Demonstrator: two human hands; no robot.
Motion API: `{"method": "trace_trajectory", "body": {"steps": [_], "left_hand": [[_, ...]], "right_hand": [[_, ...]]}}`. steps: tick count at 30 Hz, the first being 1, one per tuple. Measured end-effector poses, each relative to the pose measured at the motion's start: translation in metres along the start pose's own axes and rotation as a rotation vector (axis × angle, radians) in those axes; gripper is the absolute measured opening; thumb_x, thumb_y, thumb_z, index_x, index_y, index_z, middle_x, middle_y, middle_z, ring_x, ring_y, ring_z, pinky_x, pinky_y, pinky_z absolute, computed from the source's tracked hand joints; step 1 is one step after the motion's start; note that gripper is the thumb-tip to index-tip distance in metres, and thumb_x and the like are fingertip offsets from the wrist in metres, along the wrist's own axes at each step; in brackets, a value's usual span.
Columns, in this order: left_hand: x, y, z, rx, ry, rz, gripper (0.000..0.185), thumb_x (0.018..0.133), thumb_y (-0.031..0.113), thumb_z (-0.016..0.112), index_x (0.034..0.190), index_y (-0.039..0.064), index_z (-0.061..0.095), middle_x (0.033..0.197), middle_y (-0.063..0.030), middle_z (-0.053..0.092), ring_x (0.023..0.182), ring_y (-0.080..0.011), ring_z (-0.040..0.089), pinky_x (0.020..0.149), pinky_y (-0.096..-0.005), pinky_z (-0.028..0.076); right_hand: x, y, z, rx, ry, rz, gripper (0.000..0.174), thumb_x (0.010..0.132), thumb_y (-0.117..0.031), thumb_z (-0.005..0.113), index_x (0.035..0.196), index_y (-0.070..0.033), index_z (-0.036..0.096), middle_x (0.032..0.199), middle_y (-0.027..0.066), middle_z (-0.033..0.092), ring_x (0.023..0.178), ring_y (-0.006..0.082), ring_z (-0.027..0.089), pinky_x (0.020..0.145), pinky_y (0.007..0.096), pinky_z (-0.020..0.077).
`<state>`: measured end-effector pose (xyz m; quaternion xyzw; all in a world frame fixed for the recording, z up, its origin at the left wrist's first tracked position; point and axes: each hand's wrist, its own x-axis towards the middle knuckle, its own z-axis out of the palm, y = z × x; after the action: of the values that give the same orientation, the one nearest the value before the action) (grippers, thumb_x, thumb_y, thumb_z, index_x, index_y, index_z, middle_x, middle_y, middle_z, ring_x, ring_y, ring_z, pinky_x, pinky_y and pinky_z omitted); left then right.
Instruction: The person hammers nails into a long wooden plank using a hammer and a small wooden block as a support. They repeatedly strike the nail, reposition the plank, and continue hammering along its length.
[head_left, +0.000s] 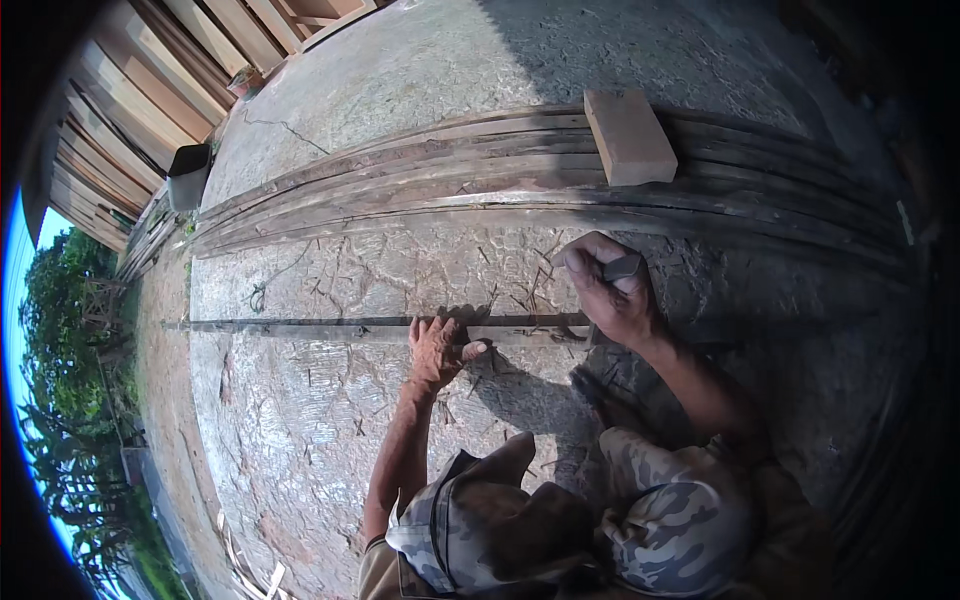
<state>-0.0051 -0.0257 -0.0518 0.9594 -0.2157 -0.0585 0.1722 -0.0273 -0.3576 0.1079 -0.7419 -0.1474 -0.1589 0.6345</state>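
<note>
A long, narrow wooden batten (300, 330) lies across the concrete floor in front of me. My left hand (439, 350) rests on it near its middle, fingers over the far edge and thumb apart, pressing down without wrapping round it. My right hand (611, 289) is closed round a dark handle (622, 267), whose end sticks out of the fist above the right part of the batten. The tool's head is hidden, so its kind cannot be told. Bent nails (536, 285) lie scattered on the floor just beyond the batten and also on my side of it.
Several long weathered boards (420, 161) lie side by side farther off, with a wooden block (630, 139) on them. Planks (150, 82) lean at the upper left, near a dark bucket (189, 178) and a small pot (245, 81). A thin wire (257, 298) lies at left.
</note>
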Motion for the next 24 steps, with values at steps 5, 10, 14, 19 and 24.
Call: {"method": "trace_trajectory", "body": {"steps": [5, 10, 14, 19, 24], "left_hand": [[0.002, -0.002, -0.011, 0.012, 0.0, -0.036, 0.091, 0.076, 0.086, 0.06, 0.136, 0.017, 0.064, 0.116, -0.0158, 0.063, 0.117, -0.0398, 0.053, 0.117, -0.0587, 0.022], [0.008, 0.005, -0.008, -0.001, -0.044, -0.055, 0.089, 0.076, 0.085, 0.062, 0.133, 0.016, 0.066, 0.114, -0.0156, 0.062, 0.117, -0.039, 0.053, 0.118, -0.0574, 0.023], [0.003, 0.001, -0.005, -0.026, 0.076, -0.013, 0.087, 0.077, 0.086, 0.059, 0.128, 0.016, 0.067, 0.11, -0.0143, 0.062, 0.115, -0.038, 0.054, 0.117, -0.0573, 0.023], [0.005, 0.005, -0.01, -0.038, 0.005, -0.045, 0.094, 0.075, 0.09, 0.055, 0.132, 0.016, 0.065, 0.11, -0.0145, 0.063, 0.115, -0.0384, 0.054, 0.117, -0.0587, 0.021], [0.003, -0.003, -0.003, -0.013, 0.025, -0.049, 0.094, 0.074, 0.09, 0.056, 0.133, 0.017, 0.065, 0.111, -0.0151, 0.063, 0.116, -0.0391, 0.053, 0.117, -0.0585, 0.021]], "right_hand": [[0.021, -0.015, 0.02, 0.009, 0.0, -0.11, 0.013, 0.102, -0.013, 0.068, 0.101, 0.0, 0.067, 0.074, -0.0001, 0.061, 0.068, 0.0067, 0.056, 0.064, 0.0253, 0.0466], [0.017, -0.012, 0.029, 0.008, 0.003, -0.083, 0.013, 0.101, -0.013, 0.07, 0.098, -0.001, 0.067, 0.071, 0.0012, 0.059, 0.062, 0.0075, 0.052, 0.058, 0.0282, 0.044], [0.02, 0.003, 0.032, -0.17, -0.128, -0.016, 0.018, 0.101, -0.012, 0.07, 0.09, 0.002, 0.067, 0.07, 0.005, 0.058, 0.063, 0.0102, 0.053, 0.058, 0.0299, 0.0435], [0.01, -0.016, 0.025, 0.009, -0.081, -0.014, 0.017, 0.104, -0.012, 0.063, 0.094, 0.001, 0.065, 0.077, -0.0003, 0.057, 0.07, 0.0067, 0.05, 0.063, 0.0261, 0.0426], [0.026, -0.019, 0.028, 0.004, -0.127, -0.027, 0.016, 0.102, -0.012, 0.067, 0.096, 0.003, 0.066, 0.078, 0.0031, 0.06, 0.069, 0.009, 0.055, 0.063, 0.0273, 0.0457]]}}
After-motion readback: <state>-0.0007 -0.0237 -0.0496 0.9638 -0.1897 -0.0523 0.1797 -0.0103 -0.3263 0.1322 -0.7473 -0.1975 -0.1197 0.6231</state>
